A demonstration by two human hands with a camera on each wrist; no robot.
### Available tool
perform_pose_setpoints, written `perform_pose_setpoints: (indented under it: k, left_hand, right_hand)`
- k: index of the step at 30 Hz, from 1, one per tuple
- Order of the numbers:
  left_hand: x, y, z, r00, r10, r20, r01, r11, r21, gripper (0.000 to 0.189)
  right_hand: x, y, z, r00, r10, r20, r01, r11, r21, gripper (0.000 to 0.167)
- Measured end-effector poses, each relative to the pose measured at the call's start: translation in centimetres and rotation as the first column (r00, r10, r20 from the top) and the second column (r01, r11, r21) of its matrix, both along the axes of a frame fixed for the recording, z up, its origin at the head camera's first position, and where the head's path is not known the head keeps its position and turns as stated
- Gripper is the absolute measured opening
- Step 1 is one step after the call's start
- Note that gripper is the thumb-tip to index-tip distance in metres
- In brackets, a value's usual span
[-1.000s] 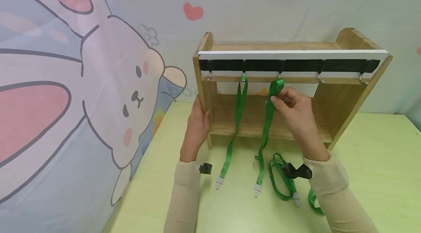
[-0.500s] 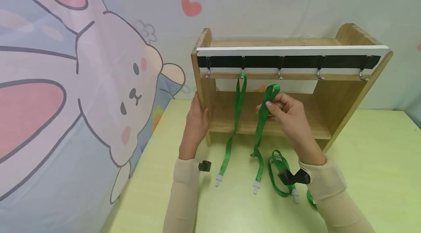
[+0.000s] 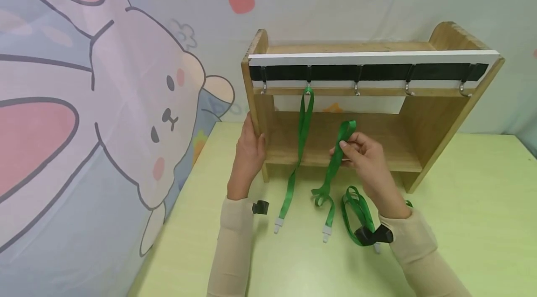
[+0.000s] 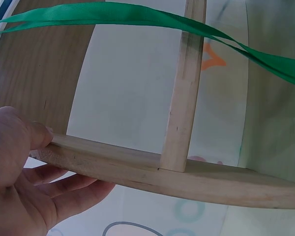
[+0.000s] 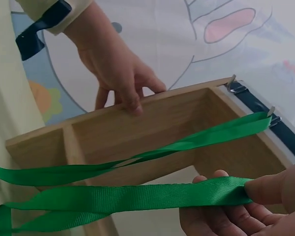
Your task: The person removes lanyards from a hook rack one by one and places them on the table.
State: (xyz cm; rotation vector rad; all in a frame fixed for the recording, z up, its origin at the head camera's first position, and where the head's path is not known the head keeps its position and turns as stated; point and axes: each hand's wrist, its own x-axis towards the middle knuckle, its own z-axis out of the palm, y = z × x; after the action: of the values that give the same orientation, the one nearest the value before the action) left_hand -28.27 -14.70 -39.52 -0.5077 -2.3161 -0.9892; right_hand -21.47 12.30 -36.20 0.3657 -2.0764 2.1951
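Observation:
My left hand [image 3: 248,155] grips the left side panel of a small wooden shelf [image 3: 348,143], thumb on the inner face and fingers outside, as the left wrist view shows. My right hand [image 3: 367,157] pinches a green lanyard [image 3: 335,159] near its looped top, in front of the shelf's opening. The lower part of this lanyard bends near the table, its grey clip [image 3: 327,233] at the bottom. Another green lanyard [image 3: 305,124] hangs by its loop from the second hook from the left. Beside my right wrist lies a coiled green lanyard [image 3: 348,220], partly covered by the wrist strap.
Along the shelf's top front runs a white and black strip [image 3: 382,73] carrying several metal hooks. The light yellow-green table [image 3: 474,194] reaches to a printed cloth backdrop [image 3: 335,3]. Behind my right wrist a bit of green band [image 3: 409,203] shows.
My right hand has moved down and slightly left from below the third hook, with the lanyard in it. The lanyard's lower part now bends more. My left hand keeps its grip.

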Motion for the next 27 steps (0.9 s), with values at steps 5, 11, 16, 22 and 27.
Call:
perform_pose_setpoints:
  k: [5,11,16,22,27]
  left_hand:
    - [-0.1,0.0,0.1,1.0,0.0,-0.025,-0.001,1.0,-0.005,0.058]
    - [-0.1,0.0,-0.1,1.0,0.002,-0.028,-0.002,1.0,-0.002,0.058]
    - [-0.2,0.0,-0.1,1.0,-0.003,-0.014,0.003,1.0,-0.006,0.059]
    - [-0.2,0.0,-0.1,1.0,-0.002,-0.009,0.002,1.0,-0.009,0.059]
    - [-0.2,0.1,0.0,1.0,-0.003,0.004,0.003,1.0,-0.002,0.059]
  right_hand:
    - [0.1,-0.2,-1.6,0.998,0.02,0.06,-0.018,1.0,-0.024,0.015]
    - [0.5,-0.5,-3.1,0.994,0.039,0.106,-0.038,0.999,-0.012,0.015]
    - [0.8,-0.8,-4.1,0.989,0.052,0.141,-0.049,0.998,-0.026,0.012]
    - [1.1,-1.3,-5.1,0.979,0.049,0.197,-0.046,0.999,-0.018,0.012]
    - [1.6,-1.7,-5.8,0.972,0.061,0.227,-0.061,0.998,-0.007,0.011]
